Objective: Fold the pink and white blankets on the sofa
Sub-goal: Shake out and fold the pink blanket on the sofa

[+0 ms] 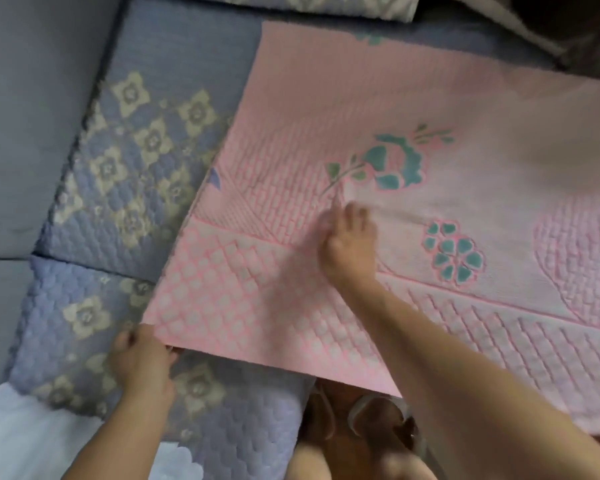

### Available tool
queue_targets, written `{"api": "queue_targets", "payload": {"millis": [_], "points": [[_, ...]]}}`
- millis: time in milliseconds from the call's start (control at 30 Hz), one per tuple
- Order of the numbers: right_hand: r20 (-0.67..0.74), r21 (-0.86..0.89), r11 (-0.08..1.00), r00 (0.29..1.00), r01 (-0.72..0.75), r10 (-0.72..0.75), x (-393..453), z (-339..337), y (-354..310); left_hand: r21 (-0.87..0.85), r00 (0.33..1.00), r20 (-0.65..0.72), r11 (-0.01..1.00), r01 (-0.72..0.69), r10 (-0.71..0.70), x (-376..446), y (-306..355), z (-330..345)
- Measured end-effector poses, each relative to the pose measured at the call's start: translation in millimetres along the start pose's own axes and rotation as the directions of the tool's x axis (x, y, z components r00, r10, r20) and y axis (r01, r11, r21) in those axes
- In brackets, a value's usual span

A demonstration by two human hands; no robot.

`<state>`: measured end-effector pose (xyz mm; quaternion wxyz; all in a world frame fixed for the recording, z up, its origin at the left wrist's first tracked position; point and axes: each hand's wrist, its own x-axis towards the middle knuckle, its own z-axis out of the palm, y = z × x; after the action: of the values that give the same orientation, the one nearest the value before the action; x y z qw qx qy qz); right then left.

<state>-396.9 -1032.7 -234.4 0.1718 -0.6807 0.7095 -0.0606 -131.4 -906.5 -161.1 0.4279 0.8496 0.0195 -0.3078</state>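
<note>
A pink quilted blanket [413, 98] with teal flower patterns lies spread over the sofa seat, its near edge hanging past the front of the sofa. My left hand [141, 362] grips the blanket's near left corner. My right hand [349, 244] reaches across the middle of the blanket and pinches a small ridge of the fabric beside a teal flower. A white blanket [18, 441] shows at the bottom left corner, partly cut off by the frame.
The sofa [32, 98] has blue-grey cushions under a blue quilted cover [132, 161] with cream flower shapes. My legs and a sandal [378, 420] stand on the floor below the blanket's edge. Dark cushions sit at the top right.
</note>
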Motion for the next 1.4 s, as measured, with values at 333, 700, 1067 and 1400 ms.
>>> {"api": "queue_targets", "payload": {"millis": [333,700,1067,1400], "points": [[0.021,-0.067,0.937,0.939,0.344,-0.343,2,2,42,0.06,0.993,0.119,0.998,0.013,-0.02,22,-16,-10],[0.065,-0.135,0.99,0.998,0.036,-0.028,-3,-30,79,0.376,0.992,0.107,0.922,-0.097,0.061,10,-11,-1],[-0.127,-0.123,0.385,0.399,-0.915,0.908,-138,-130,341,0.406,0.718,0.694,0.797,-0.448,0.051,-116,3,70],[0.029,-0.23,0.954,0.978,-0.194,0.205,-198,-112,377,0.311,0.403,0.899,0.397,-0.863,0.172,-266,-21,155]]}}
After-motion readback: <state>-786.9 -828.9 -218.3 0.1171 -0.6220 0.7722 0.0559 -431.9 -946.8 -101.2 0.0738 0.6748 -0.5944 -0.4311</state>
